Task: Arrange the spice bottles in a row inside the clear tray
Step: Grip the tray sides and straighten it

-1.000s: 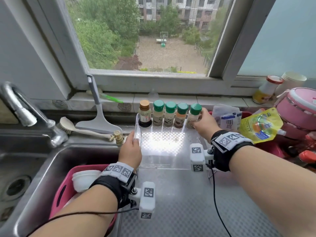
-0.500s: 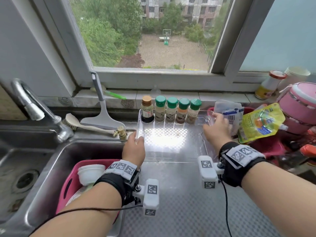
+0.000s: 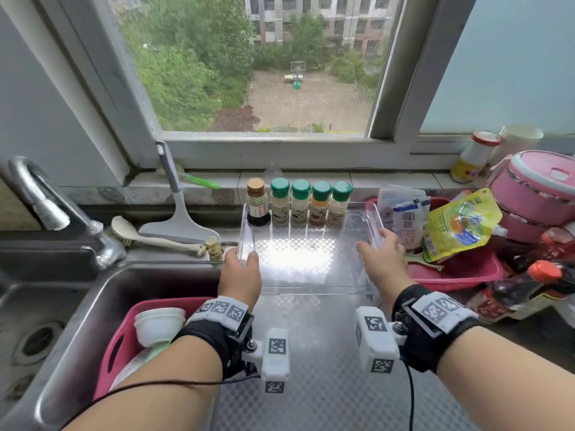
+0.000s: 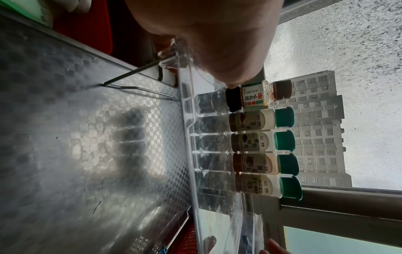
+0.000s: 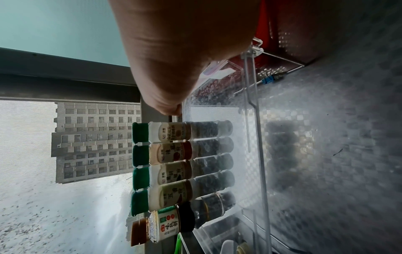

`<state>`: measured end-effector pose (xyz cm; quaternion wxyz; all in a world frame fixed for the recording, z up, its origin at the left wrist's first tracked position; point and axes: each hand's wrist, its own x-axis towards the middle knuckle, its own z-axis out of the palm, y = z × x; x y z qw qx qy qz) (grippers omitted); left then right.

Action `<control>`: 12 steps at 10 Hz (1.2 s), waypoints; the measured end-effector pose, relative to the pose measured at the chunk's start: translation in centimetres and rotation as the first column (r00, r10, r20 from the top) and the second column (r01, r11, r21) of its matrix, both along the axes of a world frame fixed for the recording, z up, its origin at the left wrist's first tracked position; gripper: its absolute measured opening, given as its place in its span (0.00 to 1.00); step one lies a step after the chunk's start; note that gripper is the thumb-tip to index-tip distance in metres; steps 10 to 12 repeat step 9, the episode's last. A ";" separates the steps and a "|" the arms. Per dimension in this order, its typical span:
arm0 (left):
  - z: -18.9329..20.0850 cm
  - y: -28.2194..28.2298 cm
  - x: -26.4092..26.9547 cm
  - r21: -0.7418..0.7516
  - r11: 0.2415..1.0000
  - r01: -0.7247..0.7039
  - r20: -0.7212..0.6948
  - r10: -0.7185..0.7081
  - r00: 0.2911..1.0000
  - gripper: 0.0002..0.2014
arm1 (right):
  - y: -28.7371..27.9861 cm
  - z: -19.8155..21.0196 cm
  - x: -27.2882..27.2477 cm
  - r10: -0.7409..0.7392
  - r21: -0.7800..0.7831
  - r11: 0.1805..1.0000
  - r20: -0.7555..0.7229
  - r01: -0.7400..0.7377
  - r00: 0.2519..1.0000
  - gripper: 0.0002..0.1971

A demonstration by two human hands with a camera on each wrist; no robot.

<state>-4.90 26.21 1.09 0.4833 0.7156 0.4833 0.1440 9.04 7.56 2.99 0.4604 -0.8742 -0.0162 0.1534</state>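
Note:
The clear tray lies on the patterned steel counter below the window. Along its far wall stands a row of bottles: a brown-capped dark sauce bottle at the left, then several green-capped spice bottles side by side. My left hand grips the tray's left wall, thumb inside. My right hand grips the right wall, thumb inside. In the left wrist view my left hand is near the spice bottles. The right wrist view has the right hand by the same bottles.
A sink at the left holds a pink basket with a white bowl. A faucet, a brush and a squeegee lie behind it. At the right are a red basket of packets, a pink lunch box and sauce bottles.
My right hand let go of the rightmost green-capped bottle and drew back to grip the tray's right wall. The left hand stayed on the left wall.

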 end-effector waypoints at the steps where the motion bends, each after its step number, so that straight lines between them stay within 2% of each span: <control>1: -0.1 0.6 0.9 -0.007 1.000 0.009 0.007 -0.009 1.000 0.26 | 0.4 0.2 0.7 0.006 0.043 0.999 -0.012 -0.005 1.000 0.40; 4: 0.3 2.5 3.8 0.002 0.999 0.049 -0.004 -0.049 0.999 0.29 | 1.8 0.6 3.3 -0.005 0.126 0.992 -0.046 0.011 0.999 0.44; 6: 0.0 3.4 4.7 0.000 0.998 0.055 -0.015 -0.055 0.998 0.29 | 2.2 0.4 4.5 -0.039 0.171 0.984 -0.044 0.046 0.998 0.36; 8: -0.1 3.7 4.6 -0.035 0.996 0.085 -0.063 -0.087 0.994 0.32 | 2.1 0.2 4.5 -0.035 0.186 0.982 -0.052 0.044 0.998 0.35; 9: 0.7 3.7 4.2 0.013 0.994 0.110 -0.111 -0.107 0.988 0.34 | 1.8 0.6 4.6 -0.051 0.197 0.979 -0.033 0.057 0.998 0.33; 12: 0.7 3.7 4.2 0.013 0.994 0.110 -0.111 -0.107 0.988 0.34 | 1.8 0.6 4.6 -0.051 0.197 0.979 -0.033 0.057 0.998 0.33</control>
